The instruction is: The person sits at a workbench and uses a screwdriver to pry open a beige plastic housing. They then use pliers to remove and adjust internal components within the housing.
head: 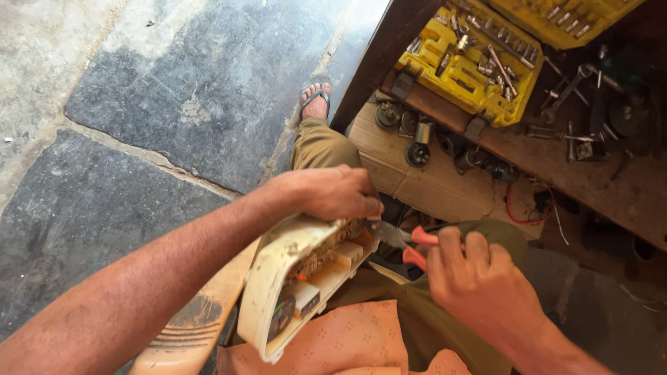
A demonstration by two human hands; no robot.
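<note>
- Left hand (332, 192) clamped over top edge of cream housing (292, 278); fingertips hidden.
- Right hand (472, 278) fisted round red-handled pliers (403, 239); jaw tips blurred at housing.

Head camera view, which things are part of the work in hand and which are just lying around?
In hand:
cream housing, left hand on top
red-handled pliers in right hand

Lying about:
yellow socket set
spanners
red wire
round metal parts

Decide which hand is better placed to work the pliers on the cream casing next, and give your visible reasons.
Probably the right hand: it grips the orange-handled pliers, whose tips sit at the cream casing. The left hand is busy clamping the casing's top edge to steady it.
</note>
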